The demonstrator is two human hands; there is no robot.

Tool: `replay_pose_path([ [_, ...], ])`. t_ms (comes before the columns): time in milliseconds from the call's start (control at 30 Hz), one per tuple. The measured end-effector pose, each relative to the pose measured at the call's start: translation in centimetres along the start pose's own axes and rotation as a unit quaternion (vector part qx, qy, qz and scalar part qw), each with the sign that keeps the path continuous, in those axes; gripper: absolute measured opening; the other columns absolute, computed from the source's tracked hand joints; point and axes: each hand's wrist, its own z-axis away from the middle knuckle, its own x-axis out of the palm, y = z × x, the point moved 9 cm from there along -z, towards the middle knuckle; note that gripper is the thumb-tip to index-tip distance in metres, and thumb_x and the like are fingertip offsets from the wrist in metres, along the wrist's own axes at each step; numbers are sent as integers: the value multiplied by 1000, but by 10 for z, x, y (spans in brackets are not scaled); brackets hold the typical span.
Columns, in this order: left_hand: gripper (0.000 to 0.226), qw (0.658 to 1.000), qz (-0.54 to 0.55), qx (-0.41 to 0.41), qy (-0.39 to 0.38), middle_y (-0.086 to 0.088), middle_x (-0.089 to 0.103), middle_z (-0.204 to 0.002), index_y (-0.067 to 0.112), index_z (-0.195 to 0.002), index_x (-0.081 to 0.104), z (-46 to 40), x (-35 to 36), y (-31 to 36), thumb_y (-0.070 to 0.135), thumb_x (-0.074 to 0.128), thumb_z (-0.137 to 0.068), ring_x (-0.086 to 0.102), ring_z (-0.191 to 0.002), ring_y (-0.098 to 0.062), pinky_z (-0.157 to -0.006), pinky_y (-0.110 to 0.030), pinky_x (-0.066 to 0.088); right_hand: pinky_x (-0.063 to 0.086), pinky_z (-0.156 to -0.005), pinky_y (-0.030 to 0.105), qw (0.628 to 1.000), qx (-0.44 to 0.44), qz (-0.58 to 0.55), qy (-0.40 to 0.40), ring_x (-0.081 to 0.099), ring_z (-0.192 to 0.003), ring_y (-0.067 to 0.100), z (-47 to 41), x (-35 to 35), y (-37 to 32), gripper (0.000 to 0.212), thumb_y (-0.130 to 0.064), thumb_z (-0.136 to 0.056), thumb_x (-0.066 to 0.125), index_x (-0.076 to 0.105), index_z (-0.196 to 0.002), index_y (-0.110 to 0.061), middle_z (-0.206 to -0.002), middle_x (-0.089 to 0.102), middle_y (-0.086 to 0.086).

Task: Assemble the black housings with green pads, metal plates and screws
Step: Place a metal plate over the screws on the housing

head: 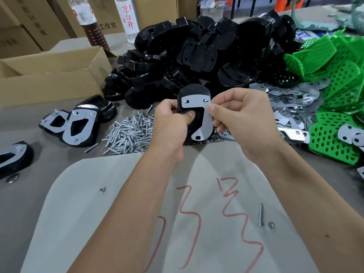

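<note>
My left hand (171, 123) grips a black housing (194, 92) held upright above the table, thumb pressed into its opening. A grey metal plate (197, 103) lies on the housing's face with two screw heads showing near its top. My right hand (240, 113) pinches the plate's right edge between thumb and fingers. A heap of black housings (197, 54) rises behind. Green perforated pads (334, 75) pile at the right, loose metal plates (291, 99) beside them. A heap of screws (130, 134) lies just left of my hands.
Finished housings with plates (76, 123) lie at the left, another (13, 156) at the far left edge. An open cardboard box (49, 75) stands back left, two bottles (88, 18) behind it. A loose screw (261, 214) and nuts (271, 225) rest on the pale sheet (98, 223) near me.
</note>
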Motion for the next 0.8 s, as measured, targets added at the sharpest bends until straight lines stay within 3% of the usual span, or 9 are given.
replay_pose_path([
  [333, 21, 1000, -7, 14, 21, -11, 70, -110, 11, -108, 59, 4, 0, 5, -7, 59, -97, 69, -101, -28, -77, -37, 54, 49, -48, 23, 1000, -27, 9, 8, 62, -50, 16, 2, 1, -5, 19, -2, -90, 78, 61, -85, -10, -63, 70, 5],
  [633, 21, 1000, 11, 13, 7, -17, 71, -110, 7, -107, 63, 9, -1, 10, -10, 61, -94, 70, -109, -37, -98, -52, 55, 47, -47, 26, 999, -33, 17, 14, 58, -47, 14, 3, 2, -9, 45, 5, -89, 73, 38, -74, -18, -63, 67, 8],
  [700, 21, 1000, 23, 4, -19, -16, 70, -108, 1, -113, 64, 9, 0, 10, -8, 60, -94, 69, -101, -33, -94, -52, 56, 45, -46, 29, 999, -28, 8, 22, 55, -46, 14, 3, -1, -9, 49, 6, -88, 72, 34, -71, -20, -62, 66, 10],
  [800, 36, 995, 73, -30, -63, -29, 67, -111, -14, -129, 55, 10, 6, 8, 0, 55, -96, 65, -97, -35, -85, -48, 52, 44, -45, 26, 999, -18, -2, 33, 53, -45, 13, 0, -6, -6, 52, 8, -88, 71, 32, -68, -21, -58, 62, 7],
])
